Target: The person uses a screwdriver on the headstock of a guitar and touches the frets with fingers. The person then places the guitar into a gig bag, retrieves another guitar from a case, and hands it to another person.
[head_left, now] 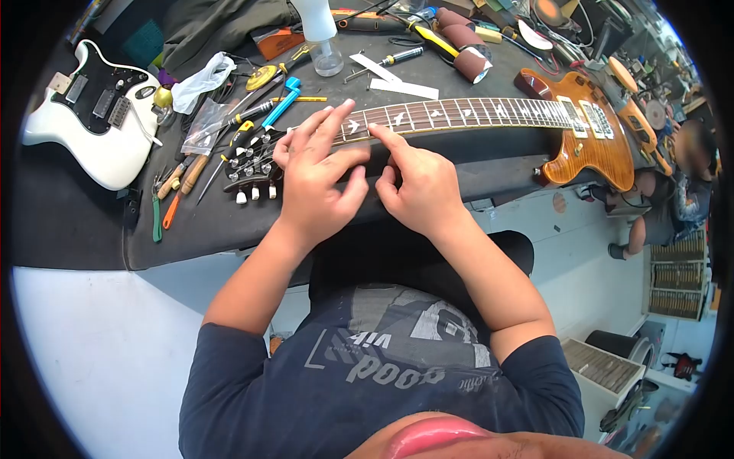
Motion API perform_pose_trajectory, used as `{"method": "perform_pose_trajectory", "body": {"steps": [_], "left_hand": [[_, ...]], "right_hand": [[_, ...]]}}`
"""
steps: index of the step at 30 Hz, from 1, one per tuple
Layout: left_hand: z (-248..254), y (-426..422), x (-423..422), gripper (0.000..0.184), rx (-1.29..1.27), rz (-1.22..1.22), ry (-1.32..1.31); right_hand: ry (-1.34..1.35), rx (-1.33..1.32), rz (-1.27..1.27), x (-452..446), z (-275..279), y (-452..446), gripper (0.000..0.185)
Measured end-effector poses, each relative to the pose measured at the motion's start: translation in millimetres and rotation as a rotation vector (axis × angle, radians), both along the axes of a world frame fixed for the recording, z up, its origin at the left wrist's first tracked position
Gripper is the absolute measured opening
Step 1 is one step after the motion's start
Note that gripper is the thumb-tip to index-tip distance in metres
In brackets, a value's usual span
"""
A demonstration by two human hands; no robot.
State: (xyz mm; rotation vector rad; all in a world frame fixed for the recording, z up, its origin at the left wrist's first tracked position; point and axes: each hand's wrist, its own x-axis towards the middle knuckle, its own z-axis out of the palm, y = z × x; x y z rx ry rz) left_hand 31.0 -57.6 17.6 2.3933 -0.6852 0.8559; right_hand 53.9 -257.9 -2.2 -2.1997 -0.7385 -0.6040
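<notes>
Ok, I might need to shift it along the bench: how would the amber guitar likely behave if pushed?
The amber guitar would likely move as one stiff piece, given its fretted neck. The broad body probably makes that end heavier, so pushing the neck might swing it. The protruding tuner buttons could perhaps snag.

Looks like a guitar workshop | has a dark bench (199, 239) strewn with screwdrivers (405, 56), wooden-handled tools (195, 173), an orange-handled tool (172, 210), a squeeze bottle (318, 27) and brown rolls (462, 37) | bears a white guitar (111, 157) at left and an orange-brown guitar (592, 161) along the front edge
</notes>
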Motion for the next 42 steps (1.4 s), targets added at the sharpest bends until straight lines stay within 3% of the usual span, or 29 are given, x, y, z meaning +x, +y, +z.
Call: {"method": "perform_pose_trajectory", "body": {"steps": [1, 2, 5, 10, 13, 15, 17, 20, 23, 27, 28, 31, 34, 36, 37, 38, 41, 42], "left_hand": [[1, 8, 1, 0.035, -0.085, -0.081, 0.005], [4, 11, -4, 0.020, -0.166, -0.137, 0.026], [-18, 22, -7, 0.017, -0.395, -0.230, 0.023], [-8, -11, -16, 0.028, 0.001, -0.006, 0.022], [-2, -9, -21, 0.028, -0.010, -0.077, 0.069], [-1, 0, -24, 0.023, -0.195, -0.241, 0.138], [-10, 9, -26, 0.023, -0.224, -0.331, 0.155], [-16, 17, -31, 0.025, -0.047, -0.337, 0.182], [-23, 5, -45, 0.027, 0.034, -0.157, 0.102], [-36, 15, -75, 0.028, 0.137, -0.334, 0.108], [-53, 25, -84, 0.022, 0.163, -0.378, 0.151], [-113, 62, -115, 0.017, 0.079, -0.344, 0.597], [-177, 72, -152, 0.046, 0.008, 0.146, 0.721], [-235, 89, -191, 0.051, -0.225, 0.203, 0.995], [-233, 90, -195, 0.053, -0.346, 0.229, 1.133], [-229, 98, -199, 0.046, -0.308, 0.199, 1.147], [-112, 92, -145, 0.036, 0.257, 0.206, 1.697], [-103, 94, -142, 0.033, 0.322, 0.138, 1.609]], "right_hand": [[0.005, -0.014, 0.001, 0, 1, -1, 0.064], [0.000, -0.014, 0.004, 0, 2, -1, 0.065], [-0.003, -0.008, 0.005, 1, 0, -1, 0.066], [0.020, 0.016, 0.020, 2, -4, -1, 0.068], [0.005, 0.033, 0.022, 1, -3, -2, 0.068], [0.014, 0.039, 0.024, 0, -4, -3, 0.068], [0.012, 0.051, 0.041, 1, -5, -3, 0.067], [-0.021, 0.076, 0.069, 2, -9, -5, 0.067], [-0.070, 0.107, 0.085, 0, -12, -5, 0.065], [-0.067, 0.121, 0.101, -2, -12, -4, 0.061], [-0.062, 0.116, 0.104, -2, -12, -3, 0.060], [-0.034, 0.072, 0.092, -2, -11, -2, 0.057], [-0.014, 0.065, 0.090, -3, -8, -1, 0.056], [-0.009, 0.062, 0.102, -3, -8, -1, 0.055], [-0.003, 0.057, 0.106, -2, -8, -1, 0.055], [0.029, 0.053, 0.112, -3, -8, -2, 0.054], [0.116, 0.063, 0.146, -1, -4, 0, 0.053], [0.153, 0.086, 0.150, -2, -3, 1, 0.053]]}}
